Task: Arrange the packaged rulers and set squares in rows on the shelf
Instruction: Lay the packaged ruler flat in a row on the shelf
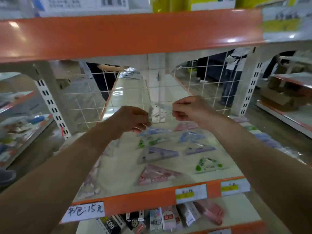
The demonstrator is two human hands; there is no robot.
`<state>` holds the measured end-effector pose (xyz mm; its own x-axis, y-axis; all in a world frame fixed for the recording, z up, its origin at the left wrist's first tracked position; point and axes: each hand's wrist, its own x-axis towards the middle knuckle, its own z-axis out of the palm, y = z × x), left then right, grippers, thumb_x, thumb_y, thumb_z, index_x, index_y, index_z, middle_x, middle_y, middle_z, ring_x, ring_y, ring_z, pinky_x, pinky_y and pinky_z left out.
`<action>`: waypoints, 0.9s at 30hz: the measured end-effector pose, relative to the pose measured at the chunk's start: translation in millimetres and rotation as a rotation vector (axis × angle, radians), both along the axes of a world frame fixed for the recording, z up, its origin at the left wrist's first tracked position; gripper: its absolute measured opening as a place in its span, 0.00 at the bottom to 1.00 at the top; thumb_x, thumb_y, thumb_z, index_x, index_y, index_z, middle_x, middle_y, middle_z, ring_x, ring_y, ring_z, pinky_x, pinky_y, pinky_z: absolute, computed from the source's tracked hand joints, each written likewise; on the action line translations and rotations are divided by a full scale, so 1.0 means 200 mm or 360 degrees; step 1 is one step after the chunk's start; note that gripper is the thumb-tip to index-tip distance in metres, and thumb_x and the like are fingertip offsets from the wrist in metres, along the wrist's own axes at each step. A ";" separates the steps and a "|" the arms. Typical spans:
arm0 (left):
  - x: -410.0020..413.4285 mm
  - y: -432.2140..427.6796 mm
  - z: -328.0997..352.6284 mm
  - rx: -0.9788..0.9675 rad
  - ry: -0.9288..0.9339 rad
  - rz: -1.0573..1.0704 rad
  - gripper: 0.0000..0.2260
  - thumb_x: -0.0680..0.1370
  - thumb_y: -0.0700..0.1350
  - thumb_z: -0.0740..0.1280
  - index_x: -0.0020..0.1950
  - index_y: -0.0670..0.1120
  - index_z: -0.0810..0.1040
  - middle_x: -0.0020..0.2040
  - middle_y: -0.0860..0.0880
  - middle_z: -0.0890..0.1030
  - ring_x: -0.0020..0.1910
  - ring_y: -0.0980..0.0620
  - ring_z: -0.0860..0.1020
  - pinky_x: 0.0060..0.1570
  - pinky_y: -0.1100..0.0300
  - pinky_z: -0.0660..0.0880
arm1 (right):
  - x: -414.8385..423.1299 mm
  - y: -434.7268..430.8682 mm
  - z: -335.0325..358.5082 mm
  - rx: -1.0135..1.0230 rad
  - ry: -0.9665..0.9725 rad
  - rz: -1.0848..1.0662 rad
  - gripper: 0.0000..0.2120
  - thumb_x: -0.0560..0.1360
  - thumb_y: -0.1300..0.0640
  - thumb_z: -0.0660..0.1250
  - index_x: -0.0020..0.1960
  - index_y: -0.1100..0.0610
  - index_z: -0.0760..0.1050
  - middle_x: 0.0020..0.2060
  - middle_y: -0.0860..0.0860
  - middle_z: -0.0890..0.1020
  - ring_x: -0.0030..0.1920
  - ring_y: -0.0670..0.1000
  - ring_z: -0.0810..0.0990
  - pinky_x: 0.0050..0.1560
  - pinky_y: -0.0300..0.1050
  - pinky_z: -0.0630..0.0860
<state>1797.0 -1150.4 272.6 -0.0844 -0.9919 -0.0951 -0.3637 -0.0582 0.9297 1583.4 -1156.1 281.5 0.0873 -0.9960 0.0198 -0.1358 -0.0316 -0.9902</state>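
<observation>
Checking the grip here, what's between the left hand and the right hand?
In the head view, a clear packaged set square spans the gap, pinched by the left hand and right hand.

A handwritten white label (83, 212) on the orange front edge of the shelf (135, 198) reads "书包:15元". On the lower shelf (236, 213), a black box (109, 225) shows "400" upside down and a pale box (156, 221) shows "20". The yellow-banded price tags (190, 193) and the print on the top carton (84, 4) are too blurred to read.
</observation>
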 end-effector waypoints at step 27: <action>-0.66 0.00 -0.25 0.0348 -0.0279 -0.0102 0.02 0.76 0.36 0.67 0.45 0.42 0.79 0.32 0.45 0.81 0.31 0.51 0.80 0.40 0.57 0.81 | -0.67 -0.06 -0.32 0.0002 0.1050 0.0492 0.17 0.73 0.57 0.71 0.62 0.56 0.76 0.48 0.51 0.81 0.45 0.48 0.79 0.43 0.38 0.74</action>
<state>1665.5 -1151.1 222.0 -0.1099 -0.9394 -0.3248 -0.5270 -0.2220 0.8203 1448.6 -1168.2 218.3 0.3582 -0.9238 -0.1354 -0.6895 -0.1640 -0.7055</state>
